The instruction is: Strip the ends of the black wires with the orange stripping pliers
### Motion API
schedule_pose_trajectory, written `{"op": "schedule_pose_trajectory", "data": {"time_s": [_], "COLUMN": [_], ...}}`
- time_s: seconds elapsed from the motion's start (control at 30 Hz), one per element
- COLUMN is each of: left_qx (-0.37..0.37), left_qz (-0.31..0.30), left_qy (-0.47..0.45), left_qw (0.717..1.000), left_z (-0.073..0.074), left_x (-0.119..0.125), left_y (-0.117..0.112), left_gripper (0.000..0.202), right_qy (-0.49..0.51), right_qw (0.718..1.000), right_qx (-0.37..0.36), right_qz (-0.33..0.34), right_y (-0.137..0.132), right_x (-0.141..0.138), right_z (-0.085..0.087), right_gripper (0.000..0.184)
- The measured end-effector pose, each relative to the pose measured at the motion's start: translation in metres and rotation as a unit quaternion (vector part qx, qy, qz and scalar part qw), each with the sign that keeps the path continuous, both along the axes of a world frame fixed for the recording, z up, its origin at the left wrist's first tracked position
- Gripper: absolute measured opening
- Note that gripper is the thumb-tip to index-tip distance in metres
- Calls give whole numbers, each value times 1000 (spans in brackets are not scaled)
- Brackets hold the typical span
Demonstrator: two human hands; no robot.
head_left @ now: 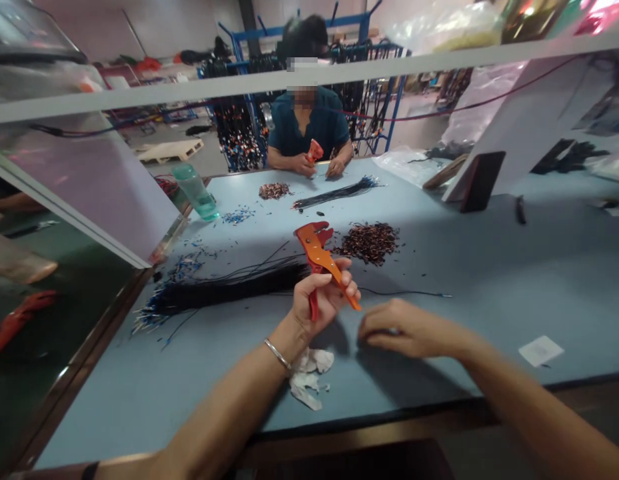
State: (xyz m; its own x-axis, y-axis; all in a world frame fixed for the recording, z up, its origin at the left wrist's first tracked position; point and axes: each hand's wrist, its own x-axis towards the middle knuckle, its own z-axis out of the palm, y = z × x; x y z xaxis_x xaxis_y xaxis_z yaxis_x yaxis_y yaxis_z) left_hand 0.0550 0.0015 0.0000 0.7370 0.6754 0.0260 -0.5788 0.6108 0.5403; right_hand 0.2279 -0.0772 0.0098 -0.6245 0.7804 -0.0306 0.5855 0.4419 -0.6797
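My left hand (319, 297), with a bracelet at the wrist, is wrapped around the handles of orange-and-red wire strippers (316, 250). Their jaws point up and away from me. To the right, my right hand (402, 327) is low over the table, thumb and fingers drawn together; whatever they hold, if anything, is hidden. A single black wire (409, 292) lies just beyond that hand. Left of the strippers rests a thick bundle of black wires (229, 285) with blue and bare ends. Behind the strippers is a pile of small dark and copper-coloured pieces (372, 241).
Crumpled tissue (309, 377) lies by my left wrist, and a white paper square (541, 351) at the right. A green bottle (195, 193) stands far left. Across the table (489, 280), a co-worker (309, 127) holds red strippers near another wire bundle (336, 193). A white bar crosses above.
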Motion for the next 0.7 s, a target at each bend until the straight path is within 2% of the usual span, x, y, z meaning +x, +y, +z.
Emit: {"op": "schedule_pose_trajectory", "data": {"time_s": [0.03, 0.07, 0.13, 0.17, 0.3, 0.37, 0.47, 0.57, 0.7], "left_qx": [-8, -17, -24, -23, 21, 47, 72, 82, 82], "left_qz": [-1, -8, -33, -42, -82, -104, -117, -101, -55], "left_qy": [0, 5, 22, 30, 69, 83, 93, 92, 94], "left_qw": [1000, 1000, 999, 998, 994, 990, 986, 987, 991], "left_z": [-6, -12, -20, -22, -24, -24, -23, -24, -24], "left_x": [-1, -1, -1, 0, 1, 0, -3, -4, -5], "left_y": [2, 4, 6, 6, 5, 4, 3, 4, 7], "left_gripper": [33, 32, 33, 34, 39, 41, 41, 41, 39], "right_qy": [-23, -48, -104, -133, -185, -174, -168, -156, -53], "right_qw": [999, 992, 959, 947, 922, 919, 913, 907, 902], "right_qx": [-5, 14, 86, 105, 146, 160, 200, 233, 245], "right_qz": [-43, -115, -248, -274, -308, -315, -313, -313, -353], "right_y": [3, 6, 13, 16, 27, 29, 29, 27, 25], "right_x": [18, 33, 50, 53, 37, 26, 19, 22, 30], "right_z": [-1, -4, -14, -19, -39, -46, -55, -62, -65], "right_gripper": [22, 22, 19, 20, 17, 8, 8, 9, 12]}}
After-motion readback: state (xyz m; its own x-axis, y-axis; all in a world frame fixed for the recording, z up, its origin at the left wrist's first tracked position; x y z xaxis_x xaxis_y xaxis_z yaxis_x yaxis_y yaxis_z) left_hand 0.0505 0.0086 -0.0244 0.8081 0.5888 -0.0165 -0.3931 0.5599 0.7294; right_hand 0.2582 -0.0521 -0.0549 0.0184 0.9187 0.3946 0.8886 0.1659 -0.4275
